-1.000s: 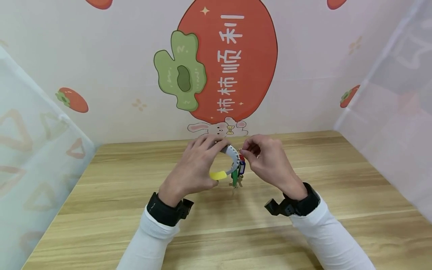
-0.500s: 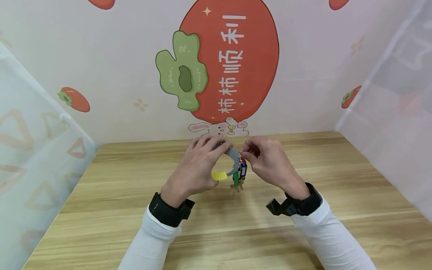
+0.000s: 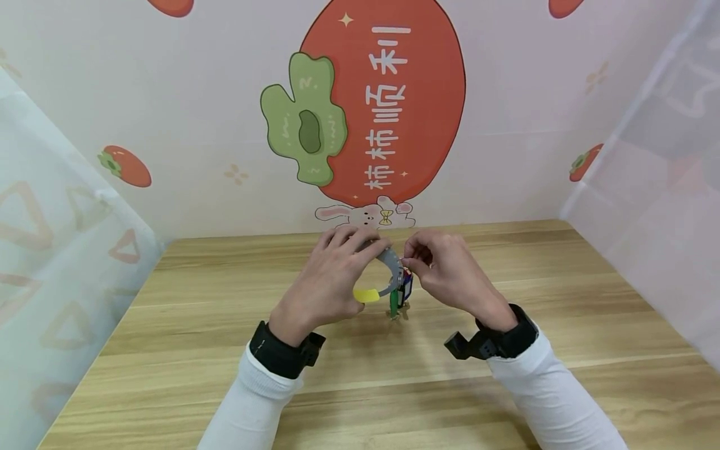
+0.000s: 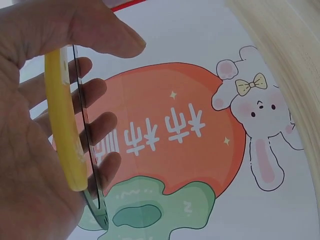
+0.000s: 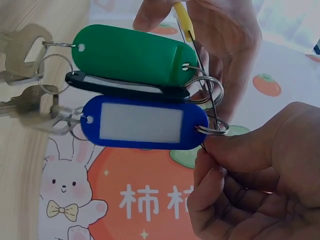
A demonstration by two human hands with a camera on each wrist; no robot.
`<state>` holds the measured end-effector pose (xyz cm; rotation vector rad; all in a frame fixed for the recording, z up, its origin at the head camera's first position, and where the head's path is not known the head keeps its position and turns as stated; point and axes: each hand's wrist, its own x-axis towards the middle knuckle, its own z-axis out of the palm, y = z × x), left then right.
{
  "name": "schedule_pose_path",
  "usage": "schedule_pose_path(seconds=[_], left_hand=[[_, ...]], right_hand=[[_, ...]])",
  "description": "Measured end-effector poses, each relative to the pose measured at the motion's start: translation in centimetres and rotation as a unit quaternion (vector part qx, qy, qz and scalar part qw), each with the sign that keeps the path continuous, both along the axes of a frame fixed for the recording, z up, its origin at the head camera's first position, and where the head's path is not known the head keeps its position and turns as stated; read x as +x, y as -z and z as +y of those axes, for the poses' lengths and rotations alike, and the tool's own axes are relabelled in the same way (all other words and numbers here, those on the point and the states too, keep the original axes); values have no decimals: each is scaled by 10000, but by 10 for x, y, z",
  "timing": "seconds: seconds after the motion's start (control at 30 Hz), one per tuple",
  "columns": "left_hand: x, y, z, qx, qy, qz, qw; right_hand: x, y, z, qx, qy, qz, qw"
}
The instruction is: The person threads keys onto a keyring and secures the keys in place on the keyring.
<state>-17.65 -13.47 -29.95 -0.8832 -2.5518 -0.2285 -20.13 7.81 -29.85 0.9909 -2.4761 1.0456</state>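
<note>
In the head view my left hand point(image 3: 329, 275) grips a large, thin curved grey ring point(image 3: 392, 265) with a yellow section point(image 3: 367, 295). Its fingers lie over the top, and the thumb is below. Key tags hang from the ring's right side on small metal rings: a green tag point(image 5: 132, 55), a black tag point(image 5: 125, 87) seen edge-on, and a blue tag point(image 5: 142, 122) with a white label. Keys point(image 5: 32, 107) dangle from their far ends. My right hand point(image 3: 444, 269) pinches a small metal ring close by the blue tag; the fingertips mostly hide it.
Both hands are above a wood-grain table point(image 3: 360, 400). Behind it stands a pale backdrop point(image 3: 225, 125) printed with a large persimmon and a rabbit. Light curtains point(image 3: 67, 219) hang at both sides.
Both hands have shifted slightly right and down in the head view. The hanging tags have turned a little, and less red shows beside the right fingertips. Each hand keeps its grip.
</note>
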Motion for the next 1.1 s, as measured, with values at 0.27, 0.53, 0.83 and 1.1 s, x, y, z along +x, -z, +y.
schedule_pose_path(seconds=[0.27, 0.53, 0.83, 1.1], left_hand=[[1, 1, -1, 366, -23, -392, 9986], [1, -1, -1, 514, -69, -506, 9974], [1, -2, -3, 635, -69, -403, 9971], [1, -1, -2, 623, -113, -408, 9972]], right_hand=[[-2, 4, -4, 306, 113, 1173, 9926], [-9, 8, -1, -415, -243, 932, 9945], [-18, 8, 5, -1265, -461, -1319, 9821], [-19, 9, 5, -1414, -535, -1220, 9809]])
